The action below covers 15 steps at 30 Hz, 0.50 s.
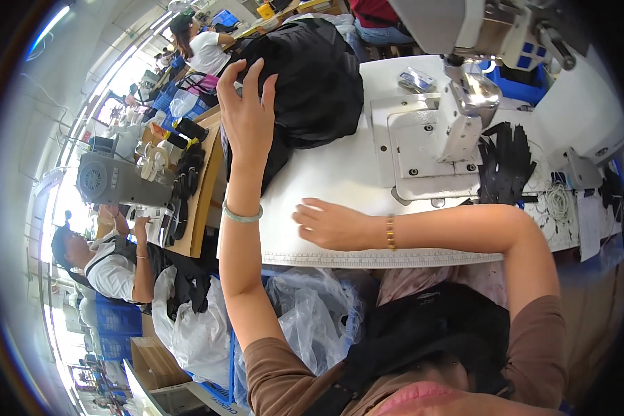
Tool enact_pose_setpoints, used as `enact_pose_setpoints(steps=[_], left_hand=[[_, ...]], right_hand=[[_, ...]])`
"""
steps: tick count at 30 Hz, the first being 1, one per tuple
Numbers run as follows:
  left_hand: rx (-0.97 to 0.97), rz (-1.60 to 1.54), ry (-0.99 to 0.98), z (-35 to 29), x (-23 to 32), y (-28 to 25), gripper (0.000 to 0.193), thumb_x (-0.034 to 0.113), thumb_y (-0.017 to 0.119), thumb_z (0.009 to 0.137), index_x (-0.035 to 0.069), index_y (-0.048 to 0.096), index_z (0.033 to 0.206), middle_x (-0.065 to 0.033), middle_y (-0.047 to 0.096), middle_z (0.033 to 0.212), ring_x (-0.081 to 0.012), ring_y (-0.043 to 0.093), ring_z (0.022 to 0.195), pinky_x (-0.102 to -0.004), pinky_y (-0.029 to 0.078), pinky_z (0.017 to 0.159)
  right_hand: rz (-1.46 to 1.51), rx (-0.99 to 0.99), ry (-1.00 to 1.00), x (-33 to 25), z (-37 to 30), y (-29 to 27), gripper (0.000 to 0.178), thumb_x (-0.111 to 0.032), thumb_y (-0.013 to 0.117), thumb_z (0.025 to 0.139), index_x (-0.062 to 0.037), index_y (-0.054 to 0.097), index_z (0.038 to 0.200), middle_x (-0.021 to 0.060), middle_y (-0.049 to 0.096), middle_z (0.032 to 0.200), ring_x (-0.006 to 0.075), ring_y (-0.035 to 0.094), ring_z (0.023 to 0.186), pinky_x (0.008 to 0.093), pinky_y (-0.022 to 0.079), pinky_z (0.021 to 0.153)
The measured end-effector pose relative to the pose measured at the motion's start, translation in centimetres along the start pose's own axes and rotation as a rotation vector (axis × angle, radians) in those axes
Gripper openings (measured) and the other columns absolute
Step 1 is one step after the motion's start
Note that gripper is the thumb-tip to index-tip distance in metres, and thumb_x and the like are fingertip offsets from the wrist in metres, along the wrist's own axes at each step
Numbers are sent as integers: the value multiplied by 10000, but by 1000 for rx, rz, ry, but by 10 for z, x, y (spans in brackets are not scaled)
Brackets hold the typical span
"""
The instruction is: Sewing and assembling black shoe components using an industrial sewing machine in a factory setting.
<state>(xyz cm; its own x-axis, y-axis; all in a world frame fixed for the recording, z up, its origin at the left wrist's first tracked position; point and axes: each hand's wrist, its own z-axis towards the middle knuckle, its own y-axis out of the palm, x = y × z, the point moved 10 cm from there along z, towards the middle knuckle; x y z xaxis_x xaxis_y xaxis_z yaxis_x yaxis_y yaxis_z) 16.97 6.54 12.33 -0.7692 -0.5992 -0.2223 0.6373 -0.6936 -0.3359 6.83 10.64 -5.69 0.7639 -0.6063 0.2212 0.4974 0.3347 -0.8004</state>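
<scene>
My left hand (248, 104) reaches up to the far left of the white sewing table (340, 177), fingers spread and slightly bent. It is in front of a large bundle of black fabric (322, 87); whether the fingers touch the cloth I cannot tell. Nothing shows in its grasp. Low over the tabletop, my right hand (336, 224) extends leftward with its fingers loosely apart, holding nothing visible. To its right stands a sewing machine (461, 114), its metal plate (412, 149) set in the table. Black fabric strips (506, 163) lie beyond that plate.
A ruler strip (367, 259) runs along the table's near edge. A small clear packet (416, 80) and a blue bin (516, 84) sit near the machine. Clear plastic (308, 305) fills a blue crate below. At left, another person (111, 267) works at a grey machine (121, 180).
</scene>
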Motion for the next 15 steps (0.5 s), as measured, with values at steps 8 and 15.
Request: enact_pose_setpoints(steps=[8, 15], left_hand=[[-594, -180, -271, 26, -35, 42, 362, 293, 713, 762, -32, 589, 863, -153, 572, 749, -272, 563, 693, -333, 441, 667], [505, -479, -578, 61, -65, -114, 227, 135, 528, 878, -67, 566, 780, -164, 649, 741, -191, 639, 571, -259, 524, 515]], right_hand=[[169, -64, 330, 39, -106, -66, 222, -56, 554, 755, -27, 569, 974, 116, 505, 1101, 290, 480, 1059, 402, 360, 966], [364, 169, 526, 61, -139, -98, 308, 1, 621, 739, -11, 550, 1039, 120, 520, 1062, 252, 546, 965, 332, 440, 853]])
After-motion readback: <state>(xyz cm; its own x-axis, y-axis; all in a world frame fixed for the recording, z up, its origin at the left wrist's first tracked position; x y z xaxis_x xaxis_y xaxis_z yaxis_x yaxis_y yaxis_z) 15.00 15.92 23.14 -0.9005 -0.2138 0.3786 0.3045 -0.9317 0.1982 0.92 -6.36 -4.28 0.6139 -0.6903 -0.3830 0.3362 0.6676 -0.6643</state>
